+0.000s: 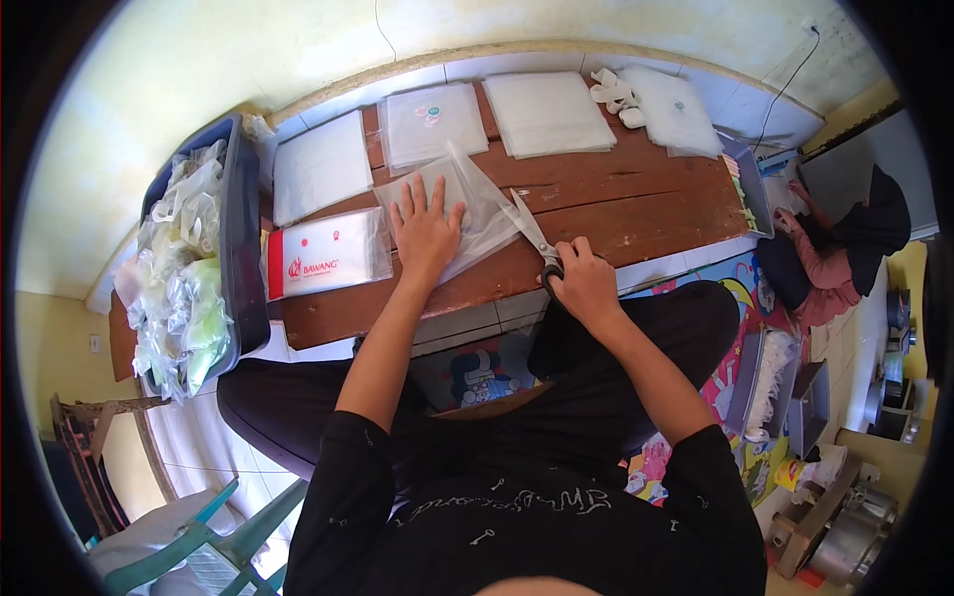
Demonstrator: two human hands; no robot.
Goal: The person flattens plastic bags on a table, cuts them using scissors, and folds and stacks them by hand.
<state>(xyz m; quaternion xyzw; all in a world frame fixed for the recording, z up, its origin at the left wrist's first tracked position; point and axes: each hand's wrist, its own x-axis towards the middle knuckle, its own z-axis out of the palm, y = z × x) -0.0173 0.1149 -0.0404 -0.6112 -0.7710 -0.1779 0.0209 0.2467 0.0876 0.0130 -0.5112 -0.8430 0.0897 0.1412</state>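
My left hand (427, 230) lies flat with spread fingers on a clear plastic bag (484, 238) on the low wooden table (636, 204). A corner of that plastic is folded up between my hands. My right hand (584, 286) grips scissors (533, 226) by the dark handles. Their blades are spread apart and point up and left, beside the plastic's right edge; whether they touch it I cannot tell. Left of my left hand sits a pack of plastic bags (333, 256) with a red band and the print "BAWANG".
Stacks of clear bags (552, 111) line the table's far side, with a white bundle (616, 94) among them. A dark crate (243, 268) full of filled plastic bags stands left. Another person (830, 238) sits at right near a grey tray (752, 189). A green chair (214, 546) is lower left.
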